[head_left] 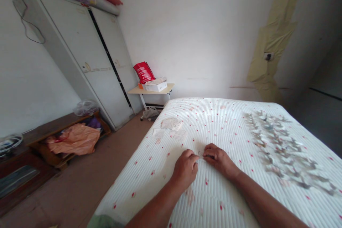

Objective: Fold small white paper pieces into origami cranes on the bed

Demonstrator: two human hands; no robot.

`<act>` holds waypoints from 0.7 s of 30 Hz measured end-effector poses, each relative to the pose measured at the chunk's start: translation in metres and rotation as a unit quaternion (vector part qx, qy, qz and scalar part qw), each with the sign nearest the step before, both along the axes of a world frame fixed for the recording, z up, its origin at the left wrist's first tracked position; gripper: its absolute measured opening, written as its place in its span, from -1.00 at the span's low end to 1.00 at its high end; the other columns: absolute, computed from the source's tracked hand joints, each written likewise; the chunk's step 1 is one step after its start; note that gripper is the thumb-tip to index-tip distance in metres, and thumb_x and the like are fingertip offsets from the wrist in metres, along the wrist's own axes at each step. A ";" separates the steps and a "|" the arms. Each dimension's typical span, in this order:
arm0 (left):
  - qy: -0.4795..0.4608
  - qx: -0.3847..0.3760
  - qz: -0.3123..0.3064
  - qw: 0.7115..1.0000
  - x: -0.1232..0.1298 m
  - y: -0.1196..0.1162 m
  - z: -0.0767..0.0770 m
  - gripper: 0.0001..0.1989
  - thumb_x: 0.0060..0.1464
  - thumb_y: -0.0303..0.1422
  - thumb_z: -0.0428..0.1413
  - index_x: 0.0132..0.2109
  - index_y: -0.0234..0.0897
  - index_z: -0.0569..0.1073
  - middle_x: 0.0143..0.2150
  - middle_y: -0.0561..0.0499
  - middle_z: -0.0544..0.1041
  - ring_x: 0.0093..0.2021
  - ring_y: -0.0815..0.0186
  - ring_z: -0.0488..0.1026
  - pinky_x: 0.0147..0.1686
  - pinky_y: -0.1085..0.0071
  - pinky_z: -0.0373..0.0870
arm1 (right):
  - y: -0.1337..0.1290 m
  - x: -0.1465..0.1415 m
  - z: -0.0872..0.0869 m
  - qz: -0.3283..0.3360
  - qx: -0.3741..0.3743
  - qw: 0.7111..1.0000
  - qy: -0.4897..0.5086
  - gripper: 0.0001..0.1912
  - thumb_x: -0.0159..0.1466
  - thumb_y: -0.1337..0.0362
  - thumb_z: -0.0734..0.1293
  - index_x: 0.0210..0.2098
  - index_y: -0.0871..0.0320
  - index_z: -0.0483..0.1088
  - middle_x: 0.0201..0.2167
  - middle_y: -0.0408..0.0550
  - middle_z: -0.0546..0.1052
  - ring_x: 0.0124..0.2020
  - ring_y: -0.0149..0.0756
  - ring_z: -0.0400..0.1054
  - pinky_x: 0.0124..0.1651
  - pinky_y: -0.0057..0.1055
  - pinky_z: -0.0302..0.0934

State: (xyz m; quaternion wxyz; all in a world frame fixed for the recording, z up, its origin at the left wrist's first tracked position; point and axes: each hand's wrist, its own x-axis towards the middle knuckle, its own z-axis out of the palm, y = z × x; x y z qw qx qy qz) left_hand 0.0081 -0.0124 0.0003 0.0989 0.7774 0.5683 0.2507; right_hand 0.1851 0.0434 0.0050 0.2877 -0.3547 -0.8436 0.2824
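Over the middle of the bed, my left hand (186, 168) pinches one side of a small piece of printed paper (200, 153). The fingers of my right hand (218, 158) are closed on its other side, so the paper spans the gap between both hands. Fingertips cover much of it, and its exact folds cannot be made out. Beyond my left hand lie several flat printed paper sheets (171, 124). To the right, many small folded paper figures (280, 142), crane-like in outline but blurred, stand in rows on the bed.
The bed (213, 199) has a white ribbed cover with red dots. Behind it, a small table (133, 91) carries a red bag (144, 72) and a white box (157, 86). A grey cabinet (77, 46) and a low wooden bench (48, 128) stand left.
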 end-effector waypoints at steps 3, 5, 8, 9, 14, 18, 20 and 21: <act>-0.019 0.003 0.011 1.000 -0.001 0.006 -0.003 -0.73 -0.05 -0.53 -0.03 -0.20 -0.23 0.44 -0.26 0.03 0.37 -0.21 0.36 0.30 -0.17 0.47 0.26 | 0.003 0.001 0.000 0.014 -0.012 1.000 0.006 -0.83 0.12 0.45 0.21 -0.44 0.16 0.41 -0.33 -0.08 0.36 -0.34 -0.42 0.30 -0.27 -0.51 0.15; -0.022 0.006 0.011 1.000 -0.001 0.009 -0.004 -0.75 -0.05 -0.52 -0.02 -0.22 -0.22 0.45 -0.28 0.04 0.37 -0.23 0.37 0.30 -0.19 0.48 0.27 | 0.004 0.002 0.000 0.018 -0.016 1.000 0.008 -0.82 0.09 0.48 0.21 -0.44 0.15 0.41 -0.32 -0.09 0.36 -0.35 -0.43 0.30 -0.28 -0.52 0.15; -0.015 0.010 0.009 1.000 0.000 0.011 -0.005 -0.77 -0.04 -0.51 -0.01 -0.28 -0.20 0.48 -0.30 0.05 0.38 -0.25 0.39 0.31 -0.22 0.50 0.26 | 0.004 0.003 -0.002 0.018 -0.015 1.000 0.010 -0.81 0.08 0.49 0.21 -0.43 0.15 0.41 -0.32 -0.09 0.37 -0.35 -0.43 0.30 -0.30 -0.53 0.15; -0.010 0.012 0.009 1.000 0.001 0.011 -0.005 -0.78 -0.04 -0.51 -0.01 -0.30 -0.20 0.49 -0.31 0.06 0.38 -0.26 0.39 0.31 -0.22 0.50 0.26 | 0.003 0.002 -0.003 0.018 -0.012 1.000 0.010 -0.82 0.08 0.49 0.21 -0.43 0.15 0.41 -0.32 -0.09 0.37 -0.36 -0.43 0.30 -0.30 -0.53 0.15; 0.020 0.025 0.009 0.999 0.001 0.008 -0.001 -0.82 -0.03 -0.48 0.00 -0.36 -0.21 0.49 -0.35 0.05 0.38 -0.29 0.38 0.30 -0.27 0.49 0.24 | 0.003 0.002 -0.004 0.021 0.004 1.000 -0.001 -0.83 0.11 0.46 0.21 -0.47 0.15 0.42 -0.35 -0.09 0.38 -0.38 -0.44 0.30 -0.32 -0.54 0.15; 0.072 0.040 -0.009 0.997 0.001 -0.001 0.006 -0.83 -0.01 -0.49 -0.01 -0.42 -0.26 0.46 -0.36 0.02 0.36 -0.29 0.36 0.27 -0.29 0.45 0.22 | 0.003 0.002 -0.005 0.018 0.009 1.000 -0.020 -0.83 0.11 0.44 0.23 -0.49 0.14 0.44 -0.35 -0.10 0.38 -0.39 -0.44 0.31 -0.32 -0.53 0.16; 0.097 0.050 -0.013 0.994 0.002 -0.006 0.007 -0.83 0.02 -0.48 -0.03 -0.39 -0.26 0.46 -0.35 0.00 0.35 -0.29 0.34 0.26 -0.29 0.43 0.21 | 0.003 0.003 -0.006 0.024 0.002 1.000 -0.018 -0.83 0.12 0.41 0.24 -0.48 0.13 0.45 -0.35 -0.10 0.38 -0.38 -0.44 0.31 -0.32 -0.52 0.16; 0.107 0.054 -0.013 0.993 0.002 -0.008 0.007 -0.83 0.03 -0.48 -0.04 -0.37 -0.26 0.46 -0.34 0.00 0.35 -0.29 0.33 0.25 -0.29 0.41 0.20 | 0.004 0.003 -0.006 0.029 -0.006 0.999 -0.013 -0.84 0.13 0.39 0.24 -0.47 0.12 0.46 -0.35 -0.10 0.38 -0.38 -0.44 0.31 -0.32 -0.52 0.16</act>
